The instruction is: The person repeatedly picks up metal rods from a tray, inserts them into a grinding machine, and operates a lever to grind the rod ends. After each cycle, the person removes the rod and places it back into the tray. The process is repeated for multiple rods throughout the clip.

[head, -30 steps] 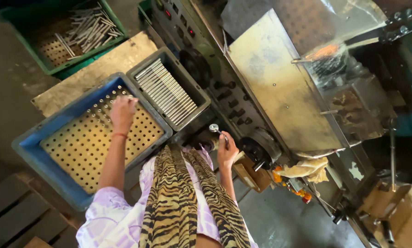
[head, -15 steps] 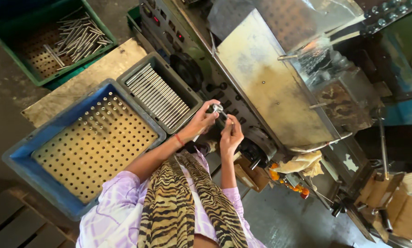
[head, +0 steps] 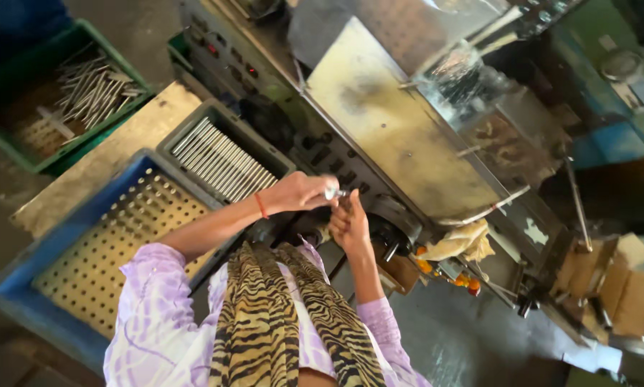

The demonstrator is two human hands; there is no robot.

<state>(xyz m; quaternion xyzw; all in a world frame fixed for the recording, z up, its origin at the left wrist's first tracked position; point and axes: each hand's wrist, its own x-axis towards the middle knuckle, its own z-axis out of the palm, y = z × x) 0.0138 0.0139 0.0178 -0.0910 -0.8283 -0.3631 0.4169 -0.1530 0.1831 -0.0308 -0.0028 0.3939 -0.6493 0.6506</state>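
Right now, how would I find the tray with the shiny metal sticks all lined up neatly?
Start at the big blue crate with the holey board, beside the person's left arm. Touching its far corner, against the machine, sits a smaller grey tray. Its silver rods lie in one tidy side-by-side row, unlike the jumbled pile in the green crate farther off.

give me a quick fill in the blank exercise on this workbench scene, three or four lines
1. The left hand pinches a small ____ part at its fingertips.
2. The perforated tray sits inside a ____ crate.
3. Loose metal rods lie in the ____ crate at the far left.
4. The grey tray holds rods laid ____ by side.

Missing words: metal; blue; green; side
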